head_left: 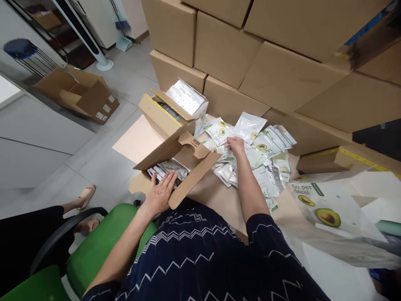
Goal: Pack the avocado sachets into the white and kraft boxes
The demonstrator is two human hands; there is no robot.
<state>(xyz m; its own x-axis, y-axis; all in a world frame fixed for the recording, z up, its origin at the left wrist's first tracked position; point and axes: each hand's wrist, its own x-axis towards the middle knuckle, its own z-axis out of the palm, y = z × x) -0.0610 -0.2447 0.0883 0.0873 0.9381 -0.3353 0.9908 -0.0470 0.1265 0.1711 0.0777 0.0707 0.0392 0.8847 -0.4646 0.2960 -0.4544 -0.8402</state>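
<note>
My left hand lies with fingers stretched out over several silver pouches standing inside an open cardboard box. Over a loose heap of white and silver pouches printed with avocados, my right hand has its fingers closed. It appears to pinch the edge of one pouch, though the fingertips are partly hidden. A white avocado pouch lies just beyond that hand. Some pouches at the right of the heap overlap in a row.
Behind the table rise stacked cartons. Another open carton and a white printed box stand at the far left. A white avocado box is on the right. A green chair and a person's foot are at left.
</note>
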